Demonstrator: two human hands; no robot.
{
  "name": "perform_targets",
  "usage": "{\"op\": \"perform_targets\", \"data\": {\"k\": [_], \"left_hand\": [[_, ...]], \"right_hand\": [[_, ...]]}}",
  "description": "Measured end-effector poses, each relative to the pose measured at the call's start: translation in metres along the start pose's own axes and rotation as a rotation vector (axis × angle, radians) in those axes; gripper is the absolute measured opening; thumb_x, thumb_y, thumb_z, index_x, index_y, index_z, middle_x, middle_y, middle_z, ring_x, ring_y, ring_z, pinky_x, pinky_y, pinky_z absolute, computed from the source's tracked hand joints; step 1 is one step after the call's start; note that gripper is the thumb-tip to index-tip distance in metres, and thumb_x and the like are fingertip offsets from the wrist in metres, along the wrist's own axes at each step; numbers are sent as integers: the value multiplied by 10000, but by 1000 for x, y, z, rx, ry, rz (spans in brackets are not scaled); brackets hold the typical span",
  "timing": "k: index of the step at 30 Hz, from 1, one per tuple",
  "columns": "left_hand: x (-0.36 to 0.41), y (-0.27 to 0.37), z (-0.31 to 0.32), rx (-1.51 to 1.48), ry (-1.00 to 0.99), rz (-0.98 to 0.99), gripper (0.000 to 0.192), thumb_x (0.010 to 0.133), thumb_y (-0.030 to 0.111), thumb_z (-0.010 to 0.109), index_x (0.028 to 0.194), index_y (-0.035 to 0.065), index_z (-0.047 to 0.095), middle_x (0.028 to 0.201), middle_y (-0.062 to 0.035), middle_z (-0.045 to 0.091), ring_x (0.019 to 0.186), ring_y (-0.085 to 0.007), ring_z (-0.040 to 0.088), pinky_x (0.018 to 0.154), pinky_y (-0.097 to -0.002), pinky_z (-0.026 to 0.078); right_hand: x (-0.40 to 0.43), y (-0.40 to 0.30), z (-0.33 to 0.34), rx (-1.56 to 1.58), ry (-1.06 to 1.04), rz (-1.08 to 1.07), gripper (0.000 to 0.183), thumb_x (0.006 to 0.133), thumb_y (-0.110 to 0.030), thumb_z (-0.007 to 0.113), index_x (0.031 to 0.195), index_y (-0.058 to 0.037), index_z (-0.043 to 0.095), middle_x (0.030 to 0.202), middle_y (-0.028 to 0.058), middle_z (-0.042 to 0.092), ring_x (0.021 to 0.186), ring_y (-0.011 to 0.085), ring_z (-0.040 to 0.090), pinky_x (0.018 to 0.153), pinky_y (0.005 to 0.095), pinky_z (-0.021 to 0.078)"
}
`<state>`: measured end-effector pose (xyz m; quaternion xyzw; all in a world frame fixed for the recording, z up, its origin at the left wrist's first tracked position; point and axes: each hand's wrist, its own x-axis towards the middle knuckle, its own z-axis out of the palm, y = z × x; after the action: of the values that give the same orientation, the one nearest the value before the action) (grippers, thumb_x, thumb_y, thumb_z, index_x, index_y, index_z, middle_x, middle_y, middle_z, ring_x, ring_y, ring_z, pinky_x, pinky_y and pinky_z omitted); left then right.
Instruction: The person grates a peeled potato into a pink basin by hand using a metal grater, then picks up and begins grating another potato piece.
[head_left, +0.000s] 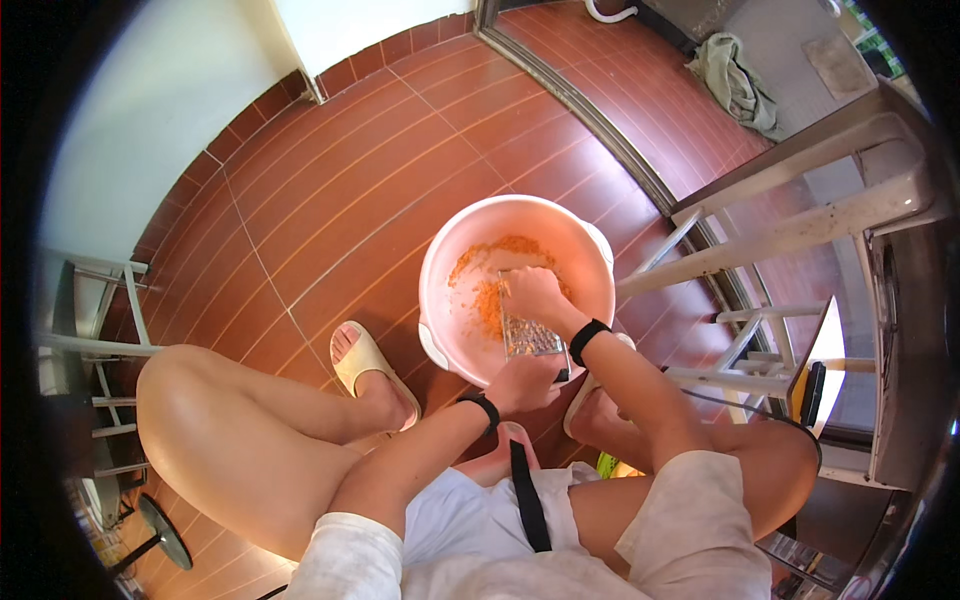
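Note:
A metal grater (531, 336) slants down into a round, pale pink plastic basin (457, 247) on the floor between my feet. My left hand (525, 385) grips the grater's near end, by its dark handle, at the basin's near rim. Curled into a fist, my right hand (534, 294) rests against the upper part of the grater's face. Whatever lies under those fingers is hidden. Orange shreds of grated food (491, 304), like carrot, lie in the basin around and beyond the grater. Both wrists wear black bands.
Reddish-brown tiles (360, 202) cover the floor. White metal-framed furniture (772, 247) stands close on the right, and a metal rack (112, 345) on the left. A sliding-door track (600, 127) crosses the floor at upper right. Beyond it hangs a grey-green cloth (731, 82).

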<state>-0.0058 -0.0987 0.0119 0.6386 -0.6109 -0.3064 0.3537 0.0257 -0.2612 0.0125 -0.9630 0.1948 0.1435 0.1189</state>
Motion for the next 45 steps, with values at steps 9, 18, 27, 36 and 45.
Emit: {"op": "perform_targets", "data": {"k": [9, 18, 27, 36, 45], "left_hand": [[0, 1, -1, 20, -24, -35, 289, 814, 229, 684, 1003, 35, 583, 831, -230, 686, 769, -442, 676, 697, -526, 550], [3, -2, 3, 33, -60, -35, 307, 807, 223, 695, 1025, 31, 595, 857, -231, 696, 797, -430, 687, 710, -523, 554], [6, 3, -3, 48, -66, -16, 328, 810, 218, 699, 1043, 30, 565, 850, -219, 694, 772, -431, 682, 692, -522, 554], [5, 9, -6, 65, -69, -20, 296, 829, 247, 679, 1006, 35, 572, 829, -213, 691, 778, -434, 679, 701, -520, 549], [4, 4, 2, 88, -76, -40, 303, 824, 220, 673, 1058, 45, 590, 853, -216, 693, 806, -432, 680, 715, -515, 549]], "right_hand": [[0, -4, -6, -24, -59, 14, 294, 745, -253, 660, 907, -30, 763, 854, 200, 748, 800, 340, 747, 744, 440, 597], [-2, -5, 7, -34, -9, 22, 262, 749, -227, 654, 886, -38, 774, 851, 195, 749, 797, 327, 753, 725, 433, 603], [-4, 5, -5, -23, -11, -2, 239, 771, -233, 645, 842, -38, 763, 835, 190, 747, 773, 331, 748, 724, 423, 604], [0, 5, -13, -45, -77, 24, 262, 773, -249, 644, 894, -47, 759, 850, 179, 750, 790, 325, 747, 738, 426, 600], [3, 4, 1, -55, 14, 13, 261, 778, -258, 656, 878, -43, 765, 843, 186, 749, 799, 329, 750, 742, 430, 602]]}}
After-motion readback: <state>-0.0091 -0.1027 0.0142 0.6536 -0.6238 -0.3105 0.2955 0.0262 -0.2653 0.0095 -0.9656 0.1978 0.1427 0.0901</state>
